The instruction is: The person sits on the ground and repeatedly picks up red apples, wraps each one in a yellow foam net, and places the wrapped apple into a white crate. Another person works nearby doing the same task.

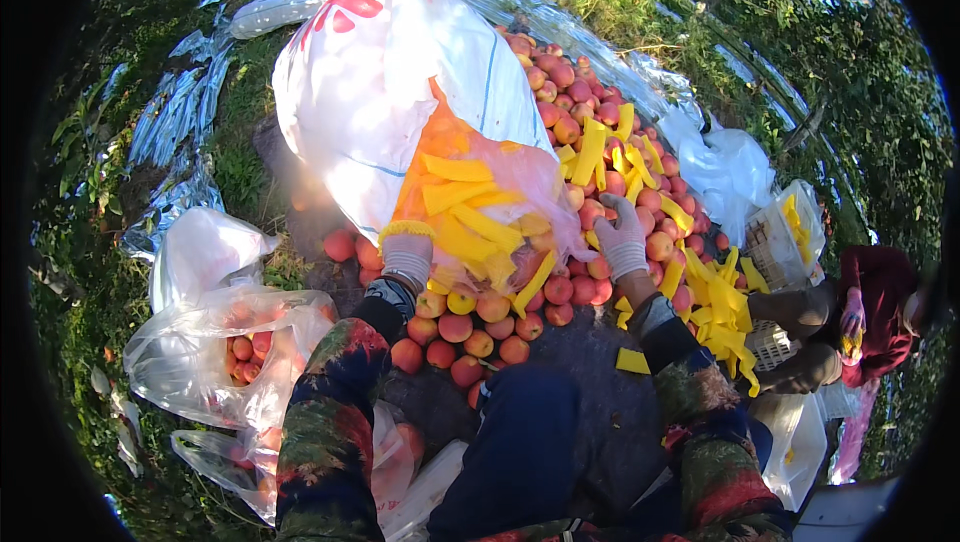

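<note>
My left hand, in a pale knit glove, has a yellow foam net sleeve bunched around its fingers, which are hidden. It is at the left edge of a pile of flat yellow foam nets spilling from a large white woven sack with an orange and pink plastic lining. My gloved right hand reaches over the heap of red apples. Its thumb and fingers are apart, close to an apple; no apple is plainly gripped. Several apples lie bare in front of my knees.
Clear plastic bags with apples stand at left. More yellow nets lie at right, beside a plastic crate. A person in a dark red top sits there. Silvery reflective film covers parts of the grass.
</note>
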Demonstrator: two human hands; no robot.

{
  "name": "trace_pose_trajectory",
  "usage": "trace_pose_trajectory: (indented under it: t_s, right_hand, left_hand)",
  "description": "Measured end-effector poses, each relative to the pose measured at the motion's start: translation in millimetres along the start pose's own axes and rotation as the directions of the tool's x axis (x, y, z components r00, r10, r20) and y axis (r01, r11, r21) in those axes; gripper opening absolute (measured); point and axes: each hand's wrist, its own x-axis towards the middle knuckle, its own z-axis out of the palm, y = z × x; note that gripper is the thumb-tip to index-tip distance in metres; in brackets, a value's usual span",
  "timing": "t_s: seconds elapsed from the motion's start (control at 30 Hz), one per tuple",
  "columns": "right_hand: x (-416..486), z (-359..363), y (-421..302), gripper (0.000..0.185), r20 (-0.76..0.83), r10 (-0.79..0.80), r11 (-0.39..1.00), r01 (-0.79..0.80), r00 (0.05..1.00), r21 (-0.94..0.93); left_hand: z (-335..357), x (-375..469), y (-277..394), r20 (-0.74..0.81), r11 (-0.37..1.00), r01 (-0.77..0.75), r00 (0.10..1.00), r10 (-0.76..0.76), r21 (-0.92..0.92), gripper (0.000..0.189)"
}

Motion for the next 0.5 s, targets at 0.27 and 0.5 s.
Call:
trace_pose_trajectory:
  t_s: [0.27, 0.5]
  right_hand:
    - [37, 128, -9, 0.057, 0.147, 0.232, 0.699, -0.06, 0.962, -0.712]
    - [99, 67, 40, 0.02, -0.06, 0.115, 0.955, -0.127, 0.992, -0.27]
  left_hand:
    - [-22, -60, -36, -0.164, 0.972, 0.189, 0.964, -0.211, -0.136, 0.023]
    - [-20, -101, -60, -0.256, 0.609, 0.273, 0.726, -0.638, -0.744, 0.03]
